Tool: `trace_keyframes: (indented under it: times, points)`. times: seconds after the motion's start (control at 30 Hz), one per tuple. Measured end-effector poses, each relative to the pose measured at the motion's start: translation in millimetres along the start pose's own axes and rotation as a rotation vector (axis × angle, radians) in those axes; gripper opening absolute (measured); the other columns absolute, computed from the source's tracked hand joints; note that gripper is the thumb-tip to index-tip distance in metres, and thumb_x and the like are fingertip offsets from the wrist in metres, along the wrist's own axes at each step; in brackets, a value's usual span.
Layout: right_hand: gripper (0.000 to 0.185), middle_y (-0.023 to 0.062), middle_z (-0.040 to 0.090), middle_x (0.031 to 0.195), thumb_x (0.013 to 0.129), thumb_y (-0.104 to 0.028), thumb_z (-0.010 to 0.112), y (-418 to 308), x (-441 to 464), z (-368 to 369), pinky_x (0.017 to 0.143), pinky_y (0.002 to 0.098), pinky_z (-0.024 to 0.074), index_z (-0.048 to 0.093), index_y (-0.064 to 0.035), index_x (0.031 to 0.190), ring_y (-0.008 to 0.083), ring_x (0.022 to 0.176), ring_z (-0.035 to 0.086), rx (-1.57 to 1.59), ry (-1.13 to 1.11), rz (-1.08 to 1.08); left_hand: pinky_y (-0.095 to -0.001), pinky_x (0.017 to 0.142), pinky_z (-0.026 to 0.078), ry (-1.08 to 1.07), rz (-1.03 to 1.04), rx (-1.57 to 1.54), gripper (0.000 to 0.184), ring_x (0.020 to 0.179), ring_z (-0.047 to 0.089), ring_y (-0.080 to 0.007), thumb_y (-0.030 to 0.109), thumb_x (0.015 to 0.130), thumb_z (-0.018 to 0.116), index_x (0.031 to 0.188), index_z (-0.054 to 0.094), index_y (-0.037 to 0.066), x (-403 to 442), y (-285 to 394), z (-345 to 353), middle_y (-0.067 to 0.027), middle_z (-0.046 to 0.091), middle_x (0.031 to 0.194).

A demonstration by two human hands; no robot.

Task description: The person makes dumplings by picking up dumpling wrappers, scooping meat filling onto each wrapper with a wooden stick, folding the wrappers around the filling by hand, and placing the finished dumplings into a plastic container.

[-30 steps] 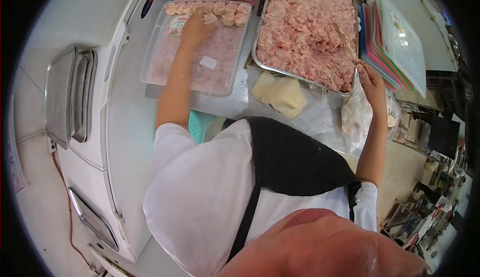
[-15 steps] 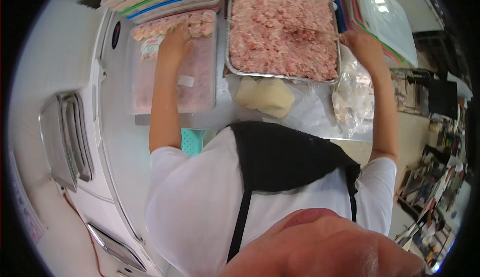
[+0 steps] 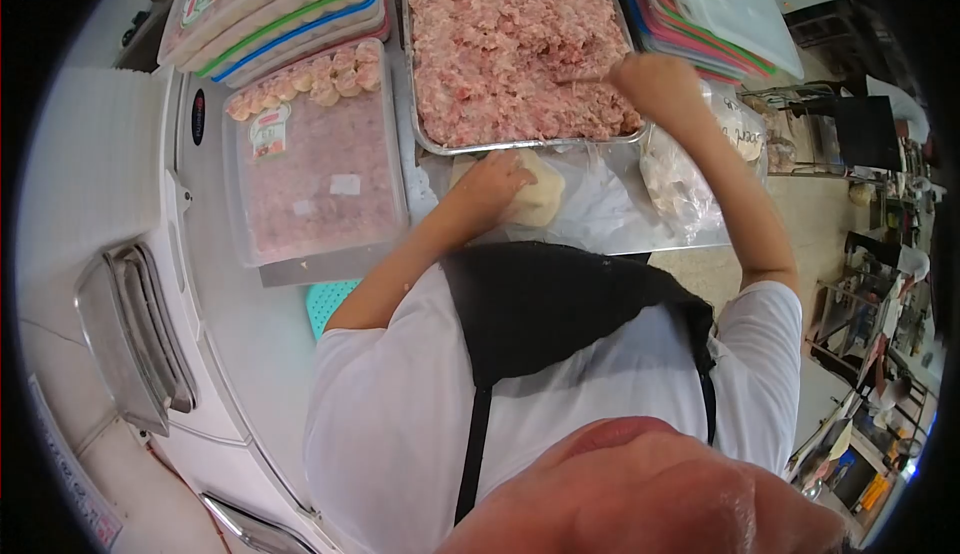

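My left hand is at the pale yellow pile of dough wrappers in front of the meat tray. Its fingers are bent over the pile's left side and pinch at it; fingertips are partly hidden. My right hand is closed round a thin flat spatula, whose end points left into the minced meat. The meat fills a large metal tray. At the left is a clear plastic container with a row of filled dumplings along its far edge.
Stacked lidded containers with green and blue rims stand at the far left. Lids are piled right of the tray. A clear plastic bag lies near the right table edge. A turquoise basket sits below the left edge.
My left hand has moved from the dumpling row in the container to the wrapper pile. My right hand has shifted over the tray's right edge with the spatula. The view has shifted.
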State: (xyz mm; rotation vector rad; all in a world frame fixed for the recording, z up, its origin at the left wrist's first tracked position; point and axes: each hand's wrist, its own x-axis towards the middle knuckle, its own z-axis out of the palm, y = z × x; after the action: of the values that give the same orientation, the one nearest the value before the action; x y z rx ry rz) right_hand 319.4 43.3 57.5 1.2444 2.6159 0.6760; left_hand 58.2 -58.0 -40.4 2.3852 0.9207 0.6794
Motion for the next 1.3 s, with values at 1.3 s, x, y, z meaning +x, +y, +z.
trace_keyframes:
  times: [1.3]
  points:
    - [0.018, 0.012, 0.063, 0.073, 0.084, -0.026, 0.054, -54.6, 16.4, 38.9, 0.06, 0.0454, 0.0483, 0.064, -0.0115, 0.088, 0.0334, 0.07, 0.062, 0.515, -0.043, 0.114, -0.0259, 0.081, 0.044, 0.178, -0.541, -0.845, 0.019, 0.091, 0.054, -0.0116, 0.018, 0.089, 0.059, 0.102, 0.061, 0.004, -8.9, -8.4, -20.2, -0.0024, 0.059, 0.097]
